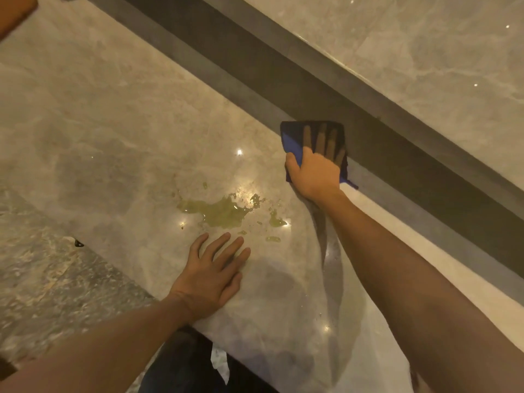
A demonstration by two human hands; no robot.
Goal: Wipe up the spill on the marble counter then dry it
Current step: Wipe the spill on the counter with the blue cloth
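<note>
A yellowish-green spill (224, 212) lies in a puddle with small splashes on the glossy beige marble counter (113, 123). My right hand (314, 168) lies on a folded dark blue cloth (292, 139) at the counter's far edge, up and to the right of the spill, thumb around the cloth's left side and fingers spread over it. My left hand (212, 275) rests flat on the counter just below the spill, fingers apart, holding nothing.
A dark recessed strip (283, 72) runs diagonally behind the counter, with a raised marble ledge (411, 46) beyond it. The counter's near edge (181, 324) drops to a patterned stone floor (51, 279). A brown object (14, 12) shows at the top left corner.
</note>
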